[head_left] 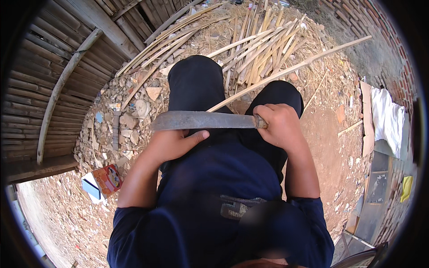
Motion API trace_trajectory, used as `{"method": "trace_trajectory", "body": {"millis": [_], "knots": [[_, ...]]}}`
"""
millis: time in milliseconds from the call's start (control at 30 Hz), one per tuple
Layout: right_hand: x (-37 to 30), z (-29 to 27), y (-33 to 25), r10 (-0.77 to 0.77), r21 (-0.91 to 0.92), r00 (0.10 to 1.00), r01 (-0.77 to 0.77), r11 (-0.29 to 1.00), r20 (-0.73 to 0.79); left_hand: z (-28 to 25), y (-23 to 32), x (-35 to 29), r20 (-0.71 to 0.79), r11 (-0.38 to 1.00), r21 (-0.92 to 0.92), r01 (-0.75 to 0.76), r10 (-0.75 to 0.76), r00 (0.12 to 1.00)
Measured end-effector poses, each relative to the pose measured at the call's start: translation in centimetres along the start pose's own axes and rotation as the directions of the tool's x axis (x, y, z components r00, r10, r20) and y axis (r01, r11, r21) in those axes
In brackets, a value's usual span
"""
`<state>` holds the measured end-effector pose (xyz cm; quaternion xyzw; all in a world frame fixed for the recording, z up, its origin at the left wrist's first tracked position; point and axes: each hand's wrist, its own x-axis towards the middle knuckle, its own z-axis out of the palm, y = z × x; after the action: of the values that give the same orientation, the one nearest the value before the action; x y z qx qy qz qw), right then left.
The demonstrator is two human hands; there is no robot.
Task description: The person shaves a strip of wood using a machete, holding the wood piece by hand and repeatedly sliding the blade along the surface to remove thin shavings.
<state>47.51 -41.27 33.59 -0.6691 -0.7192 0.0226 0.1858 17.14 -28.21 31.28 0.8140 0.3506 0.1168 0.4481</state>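
A machete (203, 120) with a long, broad grey blade lies crosswise over my lap, its tip toward the left. My right hand (279, 125) is closed around its short handle, near the right knee. Just below the blade's left part is my left hand (172, 145), with the thumb stretched out along the near side. The blade hides the other fingers, so their grip does not show. A long pale wooden strip (290, 70) slants from the far right down to the blade's far edge. Its near end disappears behind the blade, close to my left hand.
Beyond my knees lies a pile of split strips (263, 49) on straw-strewn ground, with more along the left. Stones and rubble (129, 120) cover the left side, near an orange-red box (108, 179). A slatted bamboo wall (40, 102) borders the left, a brick wall (393, 40) the right.
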Motion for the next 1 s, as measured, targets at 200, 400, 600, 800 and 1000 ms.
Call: {"method": "trace_trajectory", "body": {"millis": [200,400,600,800,1000], "knots": [[-2.8,-3.3,4.4,0.458,0.152,0.855,-0.433,0.889,-0.244,-1.8,0.8,-1.8,0.104,0.994,0.060,0.095,-0.101,0.989],[-3.8,-1.4,1.4,0.217,0.087,0.975,-0.211,0.974,-0.058,0.4,0.4,-0.7,0.123,1.000,-0.022,0.018,-0.015,0.992],[-5.8,-1.9,4.2,0.393,0.164,0.899,-0.366,0.916,-0.191,-3.3,0.0,-0.3,0.361,0.988,-0.034,0.153,-0.131,0.924],[-7.1,-3.5,4.8,0.485,0.110,0.846,-0.472,0.874,-0.222,-3.5,0.9,0.1,0.292,0.994,0.013,0.104,-0.104,0.951],[-7.0,-1.5,3.4,0.349,0.171,0.934,-0.332,0.928,-0.081,-3.1,0.6,0.8,0.348,0.994,-0.039,0.098,-0.078,0.934]]}}
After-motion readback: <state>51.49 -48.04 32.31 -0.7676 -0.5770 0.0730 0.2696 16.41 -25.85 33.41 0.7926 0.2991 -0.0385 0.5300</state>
